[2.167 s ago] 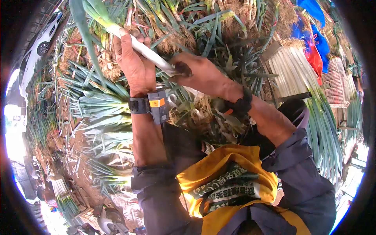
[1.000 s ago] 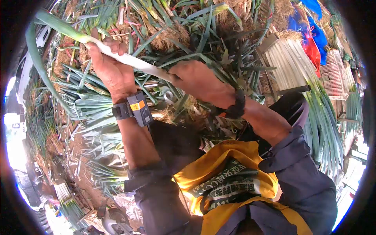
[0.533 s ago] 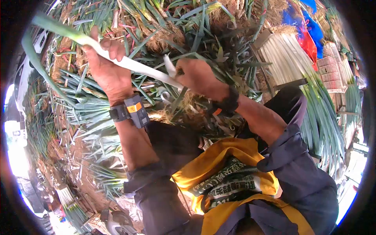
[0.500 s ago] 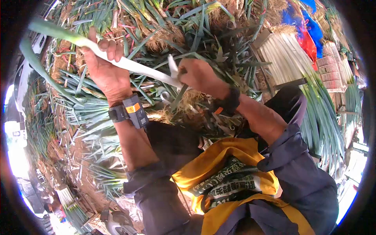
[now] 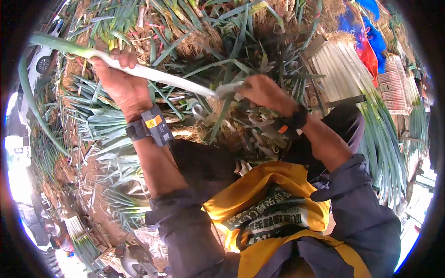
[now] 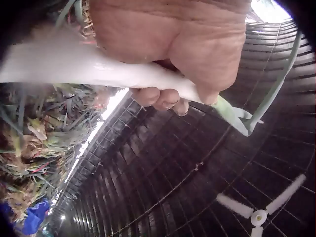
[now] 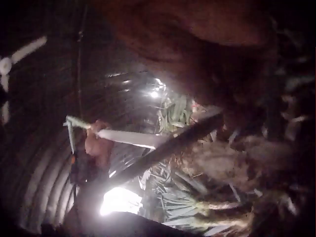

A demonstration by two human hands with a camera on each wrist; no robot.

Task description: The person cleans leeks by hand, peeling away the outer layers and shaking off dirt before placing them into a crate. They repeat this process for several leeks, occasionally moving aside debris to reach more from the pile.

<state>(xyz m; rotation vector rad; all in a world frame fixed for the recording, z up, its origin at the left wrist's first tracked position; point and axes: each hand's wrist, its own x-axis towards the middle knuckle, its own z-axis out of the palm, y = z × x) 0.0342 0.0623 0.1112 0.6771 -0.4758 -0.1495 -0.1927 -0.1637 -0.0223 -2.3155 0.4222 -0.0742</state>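
A long leek (image 5: 171,78) slants across the head view, with a white shaft and green leaves at the upper left. My left hand (image 5: 119,85) grips the shaft near its green part; in the left wrist view the fingertips (image 6: 168,98) curl under it. Right of the leek's lower end, my right hand (image 5: 269,92) pinches a loose outer leaf (image 5: 228,88) of the leek. That leaf shows in the right wrist view as a long dark strip (image 7: 173,143) running down from the hand, crossing the tip of the white shaft (image 7: 131,138).
Untrimmed leeks with roots (image 5: 194,44) lie heaped ahead. Peeled white leeks (image 5: 340,72) are stacked at the right, near a pale crate (image 5: 394,90) and a red bag (image 5: 367,60). Green leaves (image 5: 109,125) spread at the left. A ceiling fan (image 6: 258,217) hangs overhead.
My left hand has moved left with the leek. My right hand has left the shaft's dark lower end and drawn right, pulling an outer leaf away from it.
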